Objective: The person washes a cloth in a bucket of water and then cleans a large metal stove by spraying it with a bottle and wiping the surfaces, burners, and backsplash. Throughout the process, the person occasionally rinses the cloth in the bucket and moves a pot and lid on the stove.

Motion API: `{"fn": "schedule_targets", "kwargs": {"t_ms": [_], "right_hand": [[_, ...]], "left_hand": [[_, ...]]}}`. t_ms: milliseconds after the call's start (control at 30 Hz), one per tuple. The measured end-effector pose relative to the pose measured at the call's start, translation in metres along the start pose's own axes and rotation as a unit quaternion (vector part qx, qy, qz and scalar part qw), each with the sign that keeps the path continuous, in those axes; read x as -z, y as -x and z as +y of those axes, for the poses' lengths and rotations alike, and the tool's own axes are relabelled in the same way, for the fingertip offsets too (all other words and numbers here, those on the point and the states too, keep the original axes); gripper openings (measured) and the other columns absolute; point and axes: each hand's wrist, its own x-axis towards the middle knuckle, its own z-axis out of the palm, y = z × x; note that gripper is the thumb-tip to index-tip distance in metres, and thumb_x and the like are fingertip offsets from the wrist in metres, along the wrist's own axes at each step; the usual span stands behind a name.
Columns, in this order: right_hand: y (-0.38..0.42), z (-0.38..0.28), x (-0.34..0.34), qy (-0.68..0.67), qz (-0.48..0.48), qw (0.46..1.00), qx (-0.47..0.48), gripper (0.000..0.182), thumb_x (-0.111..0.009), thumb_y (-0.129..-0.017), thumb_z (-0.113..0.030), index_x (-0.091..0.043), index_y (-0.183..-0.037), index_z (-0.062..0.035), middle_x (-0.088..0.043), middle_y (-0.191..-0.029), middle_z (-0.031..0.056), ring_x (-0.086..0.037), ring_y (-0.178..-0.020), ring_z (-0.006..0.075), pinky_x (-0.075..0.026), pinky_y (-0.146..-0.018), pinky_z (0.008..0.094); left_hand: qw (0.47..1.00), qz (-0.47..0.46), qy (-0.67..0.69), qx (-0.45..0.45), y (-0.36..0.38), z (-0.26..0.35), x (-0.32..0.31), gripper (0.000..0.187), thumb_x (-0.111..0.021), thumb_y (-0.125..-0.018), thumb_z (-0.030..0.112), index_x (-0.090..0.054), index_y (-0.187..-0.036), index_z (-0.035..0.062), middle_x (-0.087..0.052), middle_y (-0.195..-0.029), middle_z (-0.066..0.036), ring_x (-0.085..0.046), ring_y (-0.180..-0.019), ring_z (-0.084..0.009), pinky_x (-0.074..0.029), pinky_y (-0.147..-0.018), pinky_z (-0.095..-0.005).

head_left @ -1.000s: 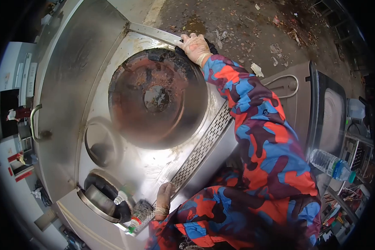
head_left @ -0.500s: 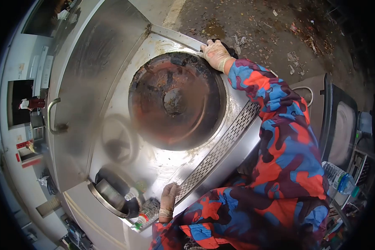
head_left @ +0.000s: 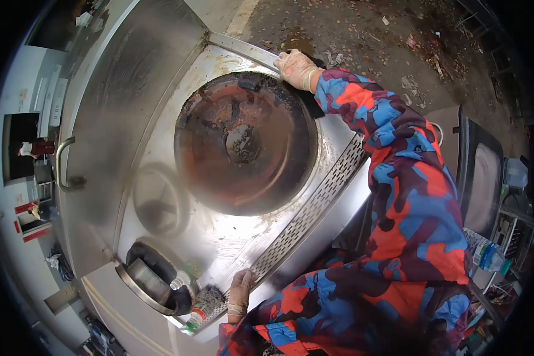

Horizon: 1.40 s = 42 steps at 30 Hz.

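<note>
A stainless steel wok stove (head_left: pixel 219 231) with a round, rusty, blackened burner bowl (head_left: pixel 210 172) is in front of me. My right hand (head_left: pixel 296 66), in a thin pale glove, has its fingers wrapped over the raised metal rim at the far side. Something black sits just behind it, mostly hidden. At the near corner, my gloved left hand (head_left: pixel 240 291) is closed at the edge of the perforated strip (head_left: pixel 308 225). Beside it lie a grey steel-wool scrubber (head_left: pixel 210 296) and a clear bottle with a red-and-green label (head_left: pixel 200 310).
A tall steel back panel (head_left: pixel 124 89) with a curved pipe (head_left: pixel 59 163) stands to the left. A dark round opening (head_left: pixel 148 282) holding a metal can is at the lower left corner. Litter-strewn ground (head_left: pixel 362 35) lies beyond; a water bottle (head_left: pixel 486 252) is at right.
The view has shifted slightly, so the stove and surroundings sit further left. My right hand stays on the rim, and my left hand stays beside the perforated strip.
</note>
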Motion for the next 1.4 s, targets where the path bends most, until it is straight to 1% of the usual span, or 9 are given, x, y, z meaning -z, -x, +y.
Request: {"fn": "schedule_targets", "kwargs": {"t_ms": [167,400,467,500,733,800,1100,1300,1400], "right_hand": [[-0.060,-0.011,-0.015,-0.007,0.091,0.996,0.005,0.022,-0.052,-0.084,-0.015,-0.063,-0.103,-0.0086,-0.062,-0.099,0.0121,-0.061,-0.094,0.0257,-0.048,-0.075,0.0354],[-0.109,-0.026,-0.039,-0.024,0.045,0.998,-0.030,0.029,-0.042,-0.090,-0.017,-0.059,-0.112,-0.0072,-0.062,-0.106,0.0131,-0.059,-0.101,0.0246,-0.045,-0.077,0.0370],[-0.100,-0.019,-0.047,-0.032,0.025,0.998,-0.057,0.033,-0.040,-0.091,-0.019,-0.058,-0.115,-0.0066,-0.060,-0.110,0.0161,-0.058,-0.101,0.0271,-0.045,-0.079,0.0387],[-0.099,-0.017,-0.051,-0.146,0.020,0.977,-0.151,0.035,-0.038,-0.091,-0.020,-0.058,-0.116,-0.0061,-0.058,-0.112,0.0180,-0.058,-0.103,0.0292,-0.046,-0.082,0.0402],[0.004,-0.012,-0.018,-0.020,-0.009,0.994,-0.112,0.033,-0.044,-0.088,-0.017,-0.062,-0.110,0.0001,-0.062,-0.107,0.0176,-0.061,-0.097,0.0318,-0.049,-0.080,0.0403],[0.022,-0.007,-0.032,-0.020,0.007,0.990,-0.137,0.032,-0.047,-0.085,-0.014,-0.062,-0.109,-0.0009,-0.061,-0.106,0.0188,-0.062,-0.094,0.0309,-0.049,-0.078,0.0393],[0.154,-0.030,0.001,-0.005,-0.102,0.987,-0.126,0.027,-0.050,-0.085,-0.018,-0.064,-0.100,-0.0011,-0.063,-0.099,0.0150,-0.058,-0.097,0.0261,-0.045,-0.071,0.0376],[0.223,-0.106,0.011,-0.075,-0.099,0.986,-0.108,0.028,-0.050,-0.086,-0.016,-0.066,-0.109,-0.0161,-0.058,-0.105,0.0112,-0.056,-0.099,0.0284,-0.047,-0.078,0.0397],[0.243,-0.097,0.013,-0.177,-0.118,0.977,-0.022,0.033,-0.055,-0.081,-0.013,-0.066,-0.111,-0.0213,-0.059,-0.102,0.0118,-0.056,-0.100,0.0310,-0.048,-0.083,0.0382]], "left_hand": [[0.999,0.027,-0.036,-0.008,0.015,-0.003,0.003,0.024,-0.052,-0.096,0.020,-0.053,-0.110,0.0002,-0.063,-0.101,-0.010,-0.063,-0.087,-0.0153,-0.050,-0.072,-0.0255],[0.993,0.107,-0.025,-0.042,0.064,0.008,0.008,0.024,-0.053,-0.095,0.020,-0.054,-0.111,0.0021,-0.064,-0.101,-0.010,-0.063,-0.089,-0.0167,-0.051,-0.076,-0.0273],[0.993,0.109,-0.020,-0.035,0.071,0.011,0.011,0.023,-0.053,-0.095,0.019,-0.054,-0.111,0.0020,-0.063,-0.101,-0.010,-0.063,-0.089,-0.0170,-0.051,-0.076,-0.0275],[0.993,0.114,-0.014,-0.031,0.075,0.013,0.013,0.023,-0.053,-0.095,0.018,-0.054,-0.111,0.0018,-0.063,-0.100,-0.010,-0.063,-0.088,-0.0173,-0.051,-0.076,-0.0276],[0.992,0.103,0.028,-0.065,0.077,0.036,0.020,0.026,-0.056,-0.094,0.021,-0.055,-0.112,0.0017,-0.062,-0.101,-0.008,-0.062,-0.092,-0.0165,-0.049,-0.076,-0.0271],[0.989,0.113,0.064,-0.073,0.077,0.035,0.022,0.020,-0.053,-0.095,0.018,-0.057,-0.107,0.0020,-0.064,-0.094,-0.008,-0.063,-0.082,-0.0143,-0.051,-0.073,-0.0252],[0.996,0.061,0.034,-0.052,0.047,0.000,0.042,0.024,-0.054,-0.095,0.021,-0.055,-0.110,0.0020,-0.064,-0.097,-0.009,-0.063,-0.085,-0.0164,-0.051,-0.073,-0.0269],[0.999,-0.008,0.006,-0.053,0.031,-0.003,0.025,0.027,-0.053,-0.096,0.023,-0.054,-0.112,0.0014,-0.062,-0.099,-0.007,-0.062,-0.088,-0.0155,-0.049,-0.075,-0.0268],[0.997,-0.020,0.009,-0.068,0.028,-0.002,0.023,0.027,-0.053,-0.096,0.023,-0.054,-0.111,0.0014,-0.062,-0.099,-0.007,-0.062,-0.086,-0.0150,-0.049,-0.074,-0.0260]]}}
